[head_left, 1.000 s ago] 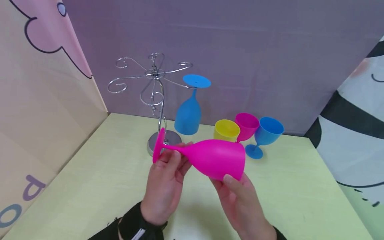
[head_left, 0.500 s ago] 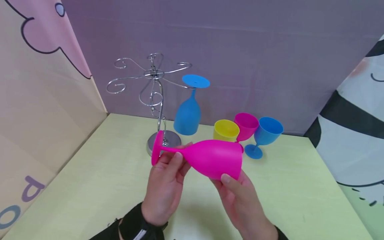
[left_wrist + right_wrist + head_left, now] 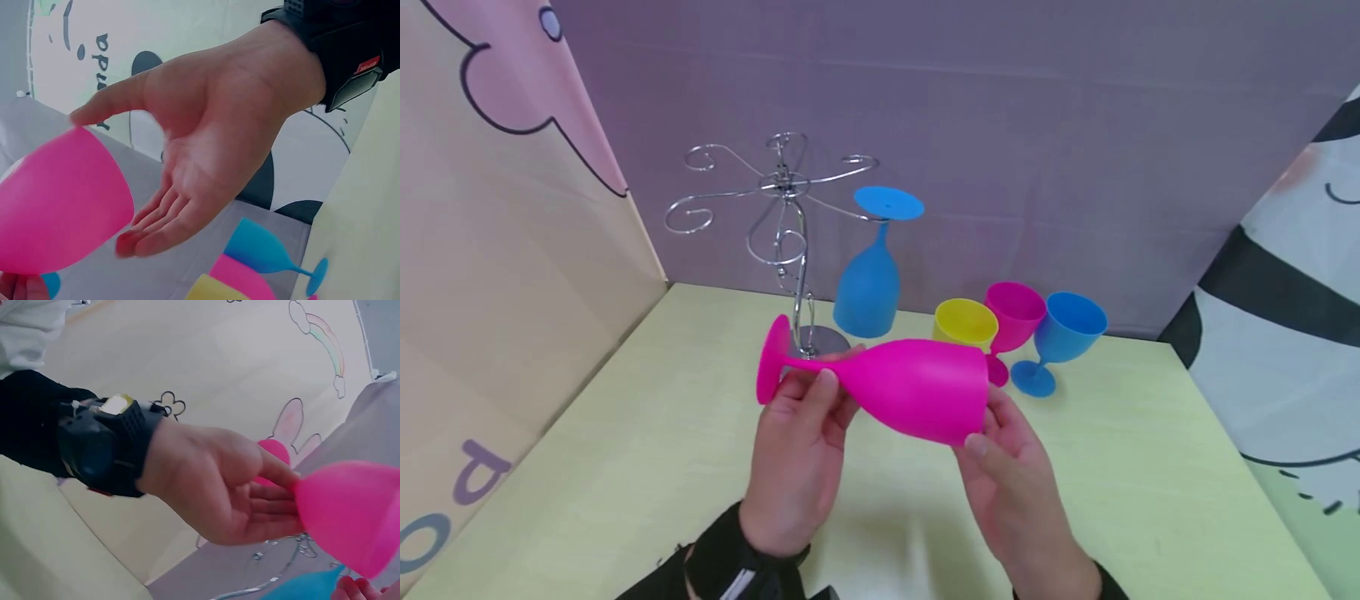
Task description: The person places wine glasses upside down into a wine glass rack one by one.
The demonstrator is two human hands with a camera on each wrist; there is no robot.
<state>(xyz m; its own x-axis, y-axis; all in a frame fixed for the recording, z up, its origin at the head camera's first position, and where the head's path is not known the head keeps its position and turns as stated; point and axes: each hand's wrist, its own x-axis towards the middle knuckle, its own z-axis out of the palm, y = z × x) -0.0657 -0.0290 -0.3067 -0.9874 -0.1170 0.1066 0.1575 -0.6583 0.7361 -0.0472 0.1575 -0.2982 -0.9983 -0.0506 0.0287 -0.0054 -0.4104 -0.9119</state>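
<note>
A pink plastic goblet [image 3: 917, 390] lies sideways in the air, its foot to the left and its rim to the right. My left hand [image 3: 797, 462] pinches the stem between thumb and fingers, close to the foot. At the rim is my right hand [image 3: 1018, 492]; its thumb tip touches the edge and its fingers extend behind it. In the left wrist view, thumb and straight fingers spread wide across the rim of the goblet [image 3: 62, 200]. The right wrist view shows a hand around the stem beside the bowl [image 3: 350, 512].
Behind the hands stands a chrome rack [image 3: 786, 187] with curled arms. A blue goblet [image 3: 868, 287] hangs upside down by its foot on one arm. Yellow [image 3: 964, 323], pink [image 3: 1018, 317] and blue [image 3: 1070, 327] goblets stand at the back right of the table [image 3: 1135, 500].
The pink goblet has shifted left and slightly up with my left hand. My right hand has slid off the bowl's side to its rim, moving slightly right.
</note>
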